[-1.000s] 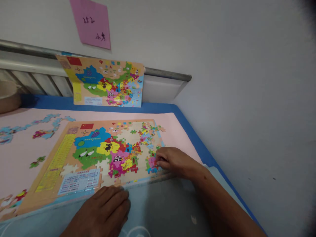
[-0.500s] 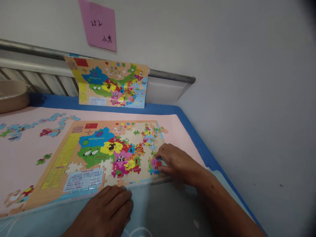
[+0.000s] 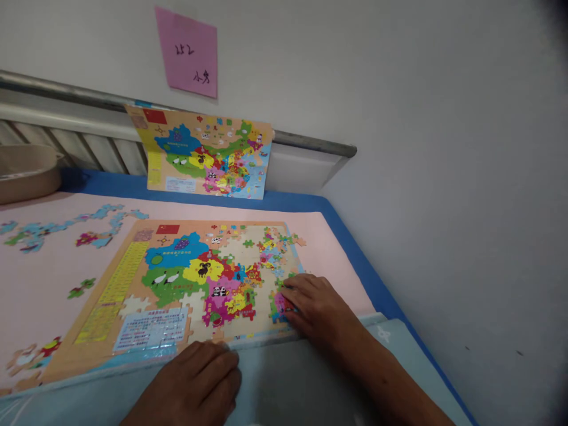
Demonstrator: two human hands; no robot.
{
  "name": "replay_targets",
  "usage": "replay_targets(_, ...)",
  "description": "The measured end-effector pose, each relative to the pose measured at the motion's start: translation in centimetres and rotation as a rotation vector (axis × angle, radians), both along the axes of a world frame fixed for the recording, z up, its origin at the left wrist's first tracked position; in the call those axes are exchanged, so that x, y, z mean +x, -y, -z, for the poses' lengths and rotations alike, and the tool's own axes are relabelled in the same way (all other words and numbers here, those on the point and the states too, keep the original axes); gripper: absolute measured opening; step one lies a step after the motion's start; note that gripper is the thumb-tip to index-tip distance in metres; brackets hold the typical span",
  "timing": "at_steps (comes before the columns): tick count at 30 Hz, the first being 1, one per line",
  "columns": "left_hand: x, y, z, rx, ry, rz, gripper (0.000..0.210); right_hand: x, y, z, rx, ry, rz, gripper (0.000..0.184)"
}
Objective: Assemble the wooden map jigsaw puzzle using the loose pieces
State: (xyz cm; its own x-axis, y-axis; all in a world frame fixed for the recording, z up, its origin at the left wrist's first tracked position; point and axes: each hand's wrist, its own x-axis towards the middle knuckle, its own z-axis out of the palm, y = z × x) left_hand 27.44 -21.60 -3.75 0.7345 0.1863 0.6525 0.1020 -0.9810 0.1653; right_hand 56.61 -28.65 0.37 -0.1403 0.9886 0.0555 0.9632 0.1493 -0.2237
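Observation:
A partly assembled map jigsaw puzzle (image 3: 166, 277) lies in its tray on the table, with bare pale backing (image 3: 265, 290) showing toward its right side. My right hand (image 3: 317, 307) reaches over the lower right of it. Its fingers are stretched and apart, touching a joined cluster of green, pink and blue puzzle pieces (image 3: 279, 305) and hiding the cluster's right end. More small pieces (image 3: 273, 251) lie on the upper right of the backing. At the front edge, my left hand (image 3: 199, 378) rests with fingers curled together; its fingertips are hidden and nothing shows in it.
A printed reference map (image 3: 208, 157) leans against the rail (image 3: 315, 142) at the back. Loose joined pieces (image 3: 66, 225) and a green piece (image 3: 82, 288) lie on the pink surface at left. A beige basin (image 3: 29, 180) stands far left. A wall (image 3: 444, 177) bounds the right.
The view has shifted slightly, so the scene sits a little lower and to the right. My right hand's fingers lie flatter over the cluster. The left hand stays at the front edge.

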Motion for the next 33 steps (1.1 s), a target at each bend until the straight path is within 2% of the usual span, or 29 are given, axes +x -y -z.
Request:
replay_targets(13,0.1,-0.1,-0.1,0.011,-0.011,0.014,0.034,-0.8,-1.0,-0.1,-0.064,0.01,-0.001,0.031)
replay_targets(21,0.0,0.0,0.2,-0.011,-0.003,0.018,0.028,-1.6,-1.3,-0.5,-0.07,0.011,-0.004,0.033)
replay_targets(33,0.3,-0.3,-0.3,-0.006,0.002,0.02,0.034,-2.3,-1.4,-0.8,-0.048,0.031,-0.006,0.031)
